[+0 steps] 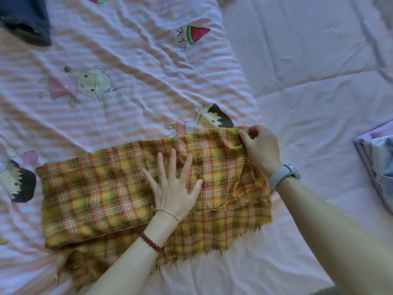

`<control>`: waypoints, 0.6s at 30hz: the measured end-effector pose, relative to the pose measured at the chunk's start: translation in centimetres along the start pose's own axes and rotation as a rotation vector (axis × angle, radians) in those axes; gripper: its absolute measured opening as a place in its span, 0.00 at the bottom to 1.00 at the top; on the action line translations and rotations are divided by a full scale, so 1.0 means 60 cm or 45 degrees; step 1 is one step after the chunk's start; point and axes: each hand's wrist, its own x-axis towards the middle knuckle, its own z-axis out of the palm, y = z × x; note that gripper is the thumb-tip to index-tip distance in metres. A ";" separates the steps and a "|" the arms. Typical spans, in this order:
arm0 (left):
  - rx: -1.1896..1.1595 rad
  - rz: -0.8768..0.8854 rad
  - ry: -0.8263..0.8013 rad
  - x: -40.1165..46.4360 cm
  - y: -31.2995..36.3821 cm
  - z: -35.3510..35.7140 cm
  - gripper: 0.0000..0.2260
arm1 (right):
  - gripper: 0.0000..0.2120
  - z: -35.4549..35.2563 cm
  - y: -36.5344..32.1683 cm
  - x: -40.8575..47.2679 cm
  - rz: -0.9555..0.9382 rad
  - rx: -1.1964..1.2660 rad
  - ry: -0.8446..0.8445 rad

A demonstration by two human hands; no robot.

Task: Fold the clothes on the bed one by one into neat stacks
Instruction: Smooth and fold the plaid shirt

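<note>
Plaid cloth (102, 194) under flat left hand (173, 188), right hand (260, 149) pinching corner

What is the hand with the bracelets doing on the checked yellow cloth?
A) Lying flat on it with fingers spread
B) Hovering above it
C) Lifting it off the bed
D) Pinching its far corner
A: the left hand lies flat, fingers spread, on the yellow plaid cloth; the right hand pinches the far corner.
</note>
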 end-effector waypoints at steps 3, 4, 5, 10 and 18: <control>0.113 -0.035 -0.126 -0.017 0.007 0.033 0.30 | 0.10 0.002 0.002 0.016 -0.047 -0.079 0.112; 0.135 -0.047 -0.146 -0.020 0.002 0.040 0.31 | 0.09 -0.002 0.009 0.025 -0.029 -0.110 0.123; 0.144 -0.045 -0.159 -0.020 -0.001 0.045 0.31 | 0.09 -0.006 0.018 0.035 0.007 -0.141 0.117; 0.109 -0.031 -0.239 -0.009 0.000 0.038 0.32 | 0.08 -0.009 0.034 0.038 0.052 0.066 0.067; -0.383 0.411 0.221 0.104 0.102 -0.057 0.20 | 0.10 -0.003 0.086 -0.130 -0.117 0.221 0.317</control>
